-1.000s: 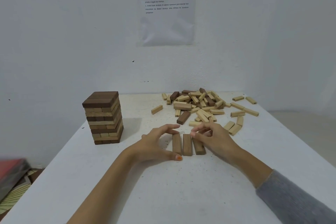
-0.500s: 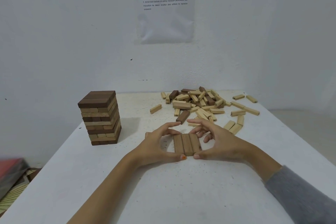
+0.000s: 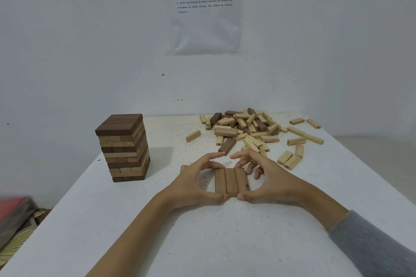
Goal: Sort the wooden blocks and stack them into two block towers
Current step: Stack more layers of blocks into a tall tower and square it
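I see the three brown blocks (image 3: 230,181) lying flat and side by side on the table (image 3: 202,243), near its middle; they touch along their long faces, and I take them for the base layer of the second tower. The left hand (image 3: 193,184) cups the row from its left, thumb against the near ends and fingers arched over the far ends; the right hand (image 3: 267,182) mirrors it on the other side; both curl round the row and press it together. The finished tower (image 3: 123,148) stands well apart at the left; the pile of loose blocks (image 3: 252,130) lies beyond the hands, toward the far right of the table.

I judge these blocks light, stiff and smooth-faced; they will slide on one another and on the table sooner than bend or break, so a careless nudge could skew the row. For squaring, I would hold the two outer long faces and the short ends, with even pressure from both sides; for lifting a single block, I would pinch across its narrow long sides near the middle.
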Demonstrator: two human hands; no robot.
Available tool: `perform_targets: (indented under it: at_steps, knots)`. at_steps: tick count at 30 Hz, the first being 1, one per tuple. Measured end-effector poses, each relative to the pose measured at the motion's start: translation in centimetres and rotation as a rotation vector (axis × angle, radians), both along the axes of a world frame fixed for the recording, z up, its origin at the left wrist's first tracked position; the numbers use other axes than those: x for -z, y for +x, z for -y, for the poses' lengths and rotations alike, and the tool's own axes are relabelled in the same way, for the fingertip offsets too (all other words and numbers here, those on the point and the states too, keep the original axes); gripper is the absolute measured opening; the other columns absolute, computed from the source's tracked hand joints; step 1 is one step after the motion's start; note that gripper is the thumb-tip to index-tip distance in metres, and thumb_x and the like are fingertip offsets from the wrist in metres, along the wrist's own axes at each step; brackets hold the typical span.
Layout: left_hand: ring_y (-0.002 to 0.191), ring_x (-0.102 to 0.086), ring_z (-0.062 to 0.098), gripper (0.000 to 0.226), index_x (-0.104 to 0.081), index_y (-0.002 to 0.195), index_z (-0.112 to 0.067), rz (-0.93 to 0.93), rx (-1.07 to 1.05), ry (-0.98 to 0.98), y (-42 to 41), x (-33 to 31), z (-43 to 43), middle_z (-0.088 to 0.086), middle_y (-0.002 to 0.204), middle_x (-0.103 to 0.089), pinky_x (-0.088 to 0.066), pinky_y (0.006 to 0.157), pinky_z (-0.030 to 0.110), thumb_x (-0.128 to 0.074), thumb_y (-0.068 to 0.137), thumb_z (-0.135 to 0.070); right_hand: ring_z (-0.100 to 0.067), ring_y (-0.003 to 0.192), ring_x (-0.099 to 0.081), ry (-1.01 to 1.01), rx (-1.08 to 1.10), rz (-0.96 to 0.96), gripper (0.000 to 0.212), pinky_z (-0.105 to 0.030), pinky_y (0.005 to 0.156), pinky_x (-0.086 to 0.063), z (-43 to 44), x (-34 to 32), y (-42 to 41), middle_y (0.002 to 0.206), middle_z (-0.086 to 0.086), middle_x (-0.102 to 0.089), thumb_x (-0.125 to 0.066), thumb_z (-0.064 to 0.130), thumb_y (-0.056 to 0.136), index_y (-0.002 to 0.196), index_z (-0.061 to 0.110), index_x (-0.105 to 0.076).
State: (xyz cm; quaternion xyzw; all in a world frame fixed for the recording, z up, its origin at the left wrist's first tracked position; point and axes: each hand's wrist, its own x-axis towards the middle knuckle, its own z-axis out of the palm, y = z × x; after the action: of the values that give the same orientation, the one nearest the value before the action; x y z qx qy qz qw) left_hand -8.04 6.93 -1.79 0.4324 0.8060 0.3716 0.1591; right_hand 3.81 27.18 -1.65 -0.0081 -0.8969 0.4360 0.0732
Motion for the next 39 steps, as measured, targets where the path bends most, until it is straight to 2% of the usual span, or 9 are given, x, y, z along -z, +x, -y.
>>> perform_targets:
  at_steps: [2,8,15,21,25,33,39]
  knots:
    - [0.128,-0.04,0.004,0.083,-0.034,0.13,-0.058,0.003,-0.005,-0.001,-0.09,0.04,0.04,-0.03,0.12,-0.057,-0.022,0.11,0.038,-0.083,0.065,-0.043,-0.002,0.098,-0.049,-0.004,-0.004,-0.005,0.078,-0.02,0.081,-0.043,-0.03,0.02,0.0,0.113,0.022,-0.055,-0.086,0.038,0.06,0.123,0.058,-0.045]
    - [0.124,-0.038,-0.013,0.084,-0.034,0.134,-0.052,0.001,0.021,-0.014,0.0,-0.25,0.06,-0.029,0.122,-0.056,-0.018,0.113,0.039,-0.084,0.068,-0.044,0.001,0.099,-0.05,0.012,0.016,-0.015,0.082,-0.017,0.079,-0.043,-0.1,0.19,-0.11,0.113,0.021,-0.057,-0.09,0.042,0.059,0.125,0.058,-0.044]
    - [0.128,-0.04,-0.001,0.085,-0.035,0.131,-0.057,0.011,0.011,0.006,-0.02,-0.09,0.04,-0.029,0.12,-0.058,-0.023,0.113,0.043,-0.085,0.063,-0.05,0.0,0.1,-0.051,0.037,0.01,-0.026,0.078,-0.018,0.079,-0.044,0.03,0.19,-0.11,0.112,0.023,-0.057,-0.089,0.04,0.061,0.123,0.058,-0.045]
    - [0.131,-0.039,0.0,0.089,-0.032,0.134,-0.058,0.017,0.014,0.016,0.03,-0.15,0.13,-0.03,0.122,-0.058,-0.022,0.115,0.047,-0.085,0.062,-0.05,0.002,0.109,-0.051,0.035,0.016,-0.041,0.091,-0.016,0.081,-0.042,0.2,0.18,0.06,0.115,0.024,-0.061,-0.091,0.044,0.059,0.13,0.064,-0.037]
    - [0.128,-0.04,-0.008,0.09,-0.033,0.135,-0.054,0.034,0.018,0.022,0.17,-0.3,0.15,-0.03,0.122,-0.059,-0.022,0.116,0.045,-0.086,0.064,-0.043,0.003,0.114,-0.051,0.042,0.022,-0.042,0.088,-0.019,0.081,-0.043,0.19,0.23,-0.04,0.116,0.023,-0.062,-0.091,0.044,0.059,0.129,0.062,-0.04]
    - [0.125,-0.043,-0.009,0.09,-0.035,0.134,-0.053,0.048,0.012,0.04,0.21,-0.35,0.12,-0.026,0.12,-0.061,-0.029,0.113,0.039,-0.088,0.063,-0.04,0.008,0.11,-0.05,0.045,0.026,-0.021,0.076,-0.013,0.077,-0.042,0.15,0.07,-0.12,0.114,0.022,-0.061,-0.091,0.039,0.06,0.122,0.051,-0.048]
    - [0.121,-0.043,-0.014,0.09,-0.035,0.135,-0.051,0.051,0.01,0.043,0.29,-0.41,0.13,-0.028,0.117,-0.061,-0.029,0.108,0.029,-0.088,0.064,-0.035,0.004,0.113,-0.051,0.041,0.018,-0.033,0.088,-0.02,0.081,-0.042,0.16,0.2,0.04,0.116,0.024,-0.063,-0.091,0.048,0.056,0.129,0.057,-0.042]
